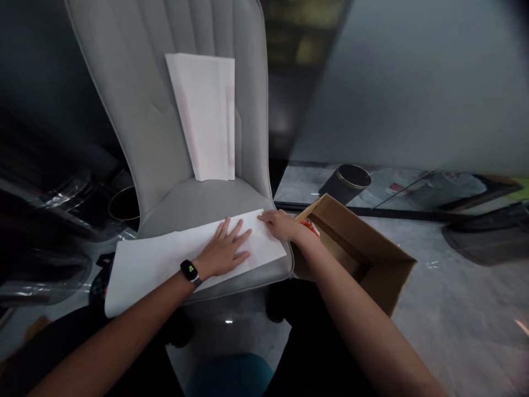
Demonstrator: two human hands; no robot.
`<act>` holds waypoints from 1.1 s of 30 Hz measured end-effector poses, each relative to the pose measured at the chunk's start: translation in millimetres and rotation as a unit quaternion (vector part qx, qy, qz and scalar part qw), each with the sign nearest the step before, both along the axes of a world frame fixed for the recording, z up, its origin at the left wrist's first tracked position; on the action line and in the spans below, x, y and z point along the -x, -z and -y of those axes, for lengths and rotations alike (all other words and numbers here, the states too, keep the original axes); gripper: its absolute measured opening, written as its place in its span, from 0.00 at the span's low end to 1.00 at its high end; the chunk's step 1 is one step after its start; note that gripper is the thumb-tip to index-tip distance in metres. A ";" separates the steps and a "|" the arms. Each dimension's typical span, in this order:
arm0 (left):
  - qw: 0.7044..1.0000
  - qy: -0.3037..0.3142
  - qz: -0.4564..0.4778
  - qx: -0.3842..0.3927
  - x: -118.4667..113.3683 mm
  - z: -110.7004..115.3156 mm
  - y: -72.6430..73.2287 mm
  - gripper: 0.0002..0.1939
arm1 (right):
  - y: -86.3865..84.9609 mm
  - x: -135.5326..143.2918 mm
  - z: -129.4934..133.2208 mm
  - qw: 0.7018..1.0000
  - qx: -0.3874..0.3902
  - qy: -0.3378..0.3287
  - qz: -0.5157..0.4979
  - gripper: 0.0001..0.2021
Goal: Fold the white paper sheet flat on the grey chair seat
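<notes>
A long white folded sheet of paper (pixel 144 262) lies across the seat of a grey padded chair (pixel 215 201), its left end jutting past the seat. My left hand (pixel 221 251) rests flat on the sheet with its fingers spread, a black watch on that wrist. At the sheet's top right corner, my right hand (pixel 281 223) has its fingers drawn together on the paper's edge; its curled fingers are partly hidden. A second white folded paper (pixel 210 116), with faint pink bands, leans upright against the chair's backrest.
An open cardboard box (pixel 372 242) stands on the floor to the right, with something red and white (pixel 311 227) inside. A dark bin with a gold rim (pixel 347 184) shows behind it. Below is a teal rounded seat (pixel 229 377). Glass panels (pixel 413 82) rise at the back.
</notes>
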State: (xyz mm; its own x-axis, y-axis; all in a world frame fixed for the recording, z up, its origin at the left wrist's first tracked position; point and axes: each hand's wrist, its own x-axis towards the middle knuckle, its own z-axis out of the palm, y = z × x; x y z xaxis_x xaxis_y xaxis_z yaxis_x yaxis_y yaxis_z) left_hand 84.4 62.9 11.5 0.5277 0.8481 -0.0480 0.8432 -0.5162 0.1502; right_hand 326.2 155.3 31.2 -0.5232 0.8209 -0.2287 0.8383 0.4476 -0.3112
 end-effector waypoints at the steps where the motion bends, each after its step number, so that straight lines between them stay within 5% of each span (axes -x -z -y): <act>1: 1.000 -0.005 -0.003 0.004 -1.5 -0.1 -2.5 0.35 | -1.1 1.1 -1.6 1.000 0.008 0.004 -0.001 0.28; 8: 0.996 0.088 -0.005 0.019 -44.6 -11.9 -23.1 0.30 | -7.9 5.9 -8.7 0.998 0.041 0.037 -0.039 0.29; 16: 0.996 0.094 0.011 -0.002 -54.8 -6.8 0.1 0.32 | -2.1 1.8 -14.0 0.990 0.039 0.070 -0.118 0.24; 22: 0.996 0.093 0.013 0.007 -51.7 -6.4 -0.2 0.32 | 15.3 -3.5 -31.0 0.957 0.006 0.218 -0.193 0.20; 26: 0.995 0.092 0.032 0.001 -51.3 -5.1 1.6 0.32 | 34.7 1.0 -41.5 0.923 0.021 0.315 -0.220 0.30; 33: 0.995 0.086 0.049 -0.002 -51.3 -4.3 7.3 0.31 | 48.5 7.4 -43.8 0.895 0.100 0.365 -0.237 0.43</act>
